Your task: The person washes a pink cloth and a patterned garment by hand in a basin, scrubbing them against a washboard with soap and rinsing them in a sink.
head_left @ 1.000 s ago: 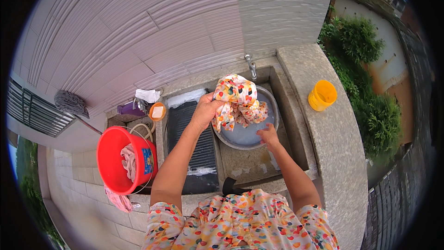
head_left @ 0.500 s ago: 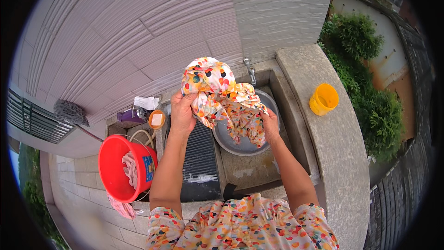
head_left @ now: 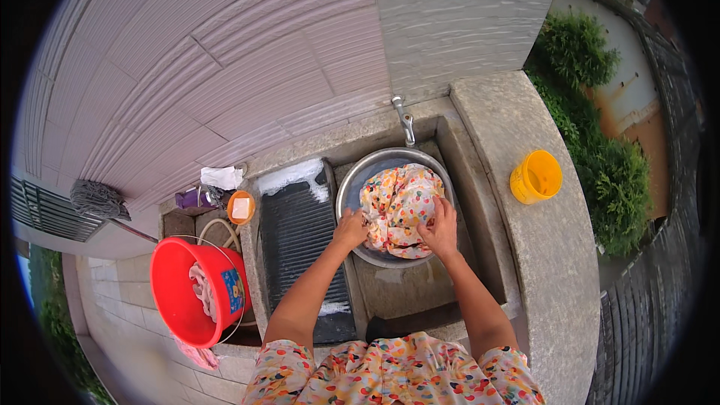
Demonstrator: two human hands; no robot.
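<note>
A white garment (head_left: 401,202) with a print of red, orange, yellow and dark dots lies bunched in a round metal basin (head_left: 346,189), which stands in a stone sink (head_left: 472,217) under a tap (head_left: 406,121). At the garment's left side my left hand (head_left: 351,229) is closed on its edge, fingertips partly hidden in the folds. My right hand (head_left: 441,229) grips the cloth at its right side, fingers bent over it. Both forearms reach in over the sink's front edge.
Left of the basin is a dark ribbed washboard (head_left: 300,232) with white suds. A red bucket (head_left: 169,285) holding pink cloth stands farther left, near an orange bowl (head_left: 241,207) with a pale soap bar. A yellow cup (head_left: 535,177) stands on the right ledge (head_left: 540,270).
Both hands have come down with the garment, from held up above the sink to inside the basin. The washboard and its far suds now show fully.
</note>
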